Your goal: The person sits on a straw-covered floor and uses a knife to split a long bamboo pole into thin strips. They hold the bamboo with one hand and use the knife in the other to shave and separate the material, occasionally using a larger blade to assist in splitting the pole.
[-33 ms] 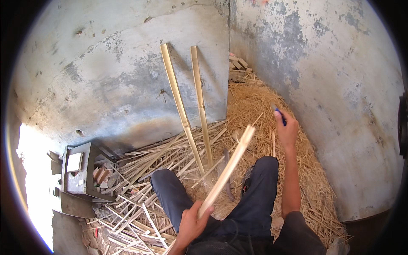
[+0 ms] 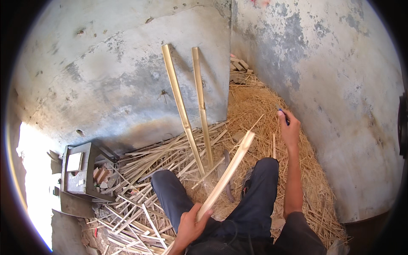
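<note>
Seated amid straw [image 2: 255,110] in a concrete corner, a person's left hand [image 2: 190,225] at the lower centre of the frame clenches a split bamboo strip [image 2: 227,174] angled up to the right. The right hand [image 2: 290,127], right of centre, grips a small blue-tipped tool [image 2: 284,115]. Two bamboo poles [image 2: 187,106] lean against the wall [image 2: 119,76] above scattered splints [image 2: 140,212].

I see two stained, patchy grey concrete walls [image 2: 127,76] meeting in a corner [image 2: 231,63]. The floor [image 2: 259,106] is buried under yellow straw and split cane offcuts [image 2: 140,212]. A small grey metal stand [image 2: 78,174] sits left, beside harsh white daylight [image 2: 29,170].
</note>
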Demonstrator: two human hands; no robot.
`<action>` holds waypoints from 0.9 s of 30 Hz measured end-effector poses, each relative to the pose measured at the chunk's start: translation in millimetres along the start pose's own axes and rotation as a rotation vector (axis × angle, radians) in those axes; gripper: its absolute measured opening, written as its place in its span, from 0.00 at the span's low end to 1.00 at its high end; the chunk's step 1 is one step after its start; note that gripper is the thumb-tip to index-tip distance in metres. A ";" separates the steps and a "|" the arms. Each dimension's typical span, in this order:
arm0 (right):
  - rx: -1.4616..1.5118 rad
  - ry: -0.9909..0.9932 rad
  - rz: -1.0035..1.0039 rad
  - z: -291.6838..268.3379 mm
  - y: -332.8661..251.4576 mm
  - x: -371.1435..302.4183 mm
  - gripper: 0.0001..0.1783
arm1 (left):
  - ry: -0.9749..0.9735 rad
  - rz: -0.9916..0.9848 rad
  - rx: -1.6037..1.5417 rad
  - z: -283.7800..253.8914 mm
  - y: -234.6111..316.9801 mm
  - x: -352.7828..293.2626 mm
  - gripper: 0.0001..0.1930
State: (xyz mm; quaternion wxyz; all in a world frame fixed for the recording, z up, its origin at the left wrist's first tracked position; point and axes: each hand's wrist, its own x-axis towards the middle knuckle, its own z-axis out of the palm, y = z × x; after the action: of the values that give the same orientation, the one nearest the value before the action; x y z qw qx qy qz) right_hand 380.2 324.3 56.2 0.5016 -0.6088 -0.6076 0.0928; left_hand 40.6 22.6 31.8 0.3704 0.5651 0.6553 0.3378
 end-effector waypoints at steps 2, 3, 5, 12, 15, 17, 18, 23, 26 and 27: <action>0.051 -0.113 -0.010 -3.5 21.0 4.4 0.21 | 0.010 -0.028 0.000 -7.5 -9.8 0.3 0.16; 0.081 -0.170 -0.015 -2.4 30.5 4.2 0.19 | 0.019 -0.043 0.004 -9.6 -14.1 1.9 0.16; 0.260 -0.297 -0.009 8.0 18.0 -15.1 0.19 | 0.063 -0.068 0.023 -12.4 -18.1 9.2 0.16; 0.754 -0.612 0.200 29.3 -64.0 -84.0 0.21 | -0.008 -0.065 -0.225 -6.6 -3.2 44.2 0.16; 0.842 -0.615 0.236 37.6 -76.8 -92.4 0.19 | -0.069 -0.051 -0.252 -2.5 0.8 51.4 0.16; 0.856 -0.624 0.271 38.6 -86.0 -95.2 0.19 | -0.083 -0.022 -0.226 -1.1 2.4 53.7 0.16; 0.858 -0.631 0.294 36.9 -91.2 -95.4 0.19 | -0.084 -0.002 -0.214 -0.4 4.2 54.4 0.16; 0.874 -0.555 0.167 31.8 -96.7 -95.2 0.21 | -0.240 -0.054 -0.381 -7.9 15.1 50.5 0.15; 0.843 -0.568 0.134 24.1 -100.0 -95.1 0.23 | -0.223 -0.017 -0.398 -5.0 16.8 48.0 0.15; 0.829 -0.567 0.123 22.5 -100.5 -95.3 0.23 | -0.186 0.033 -0.366 -1.9 14.4 47.8 0.15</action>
State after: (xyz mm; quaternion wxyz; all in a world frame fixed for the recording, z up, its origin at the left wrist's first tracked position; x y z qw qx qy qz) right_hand 275.7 231.8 70.8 0.5100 -0.3439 -0.5951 0.5172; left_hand 41.8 71.9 40.2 0.5203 0.5278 0.5367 0.4033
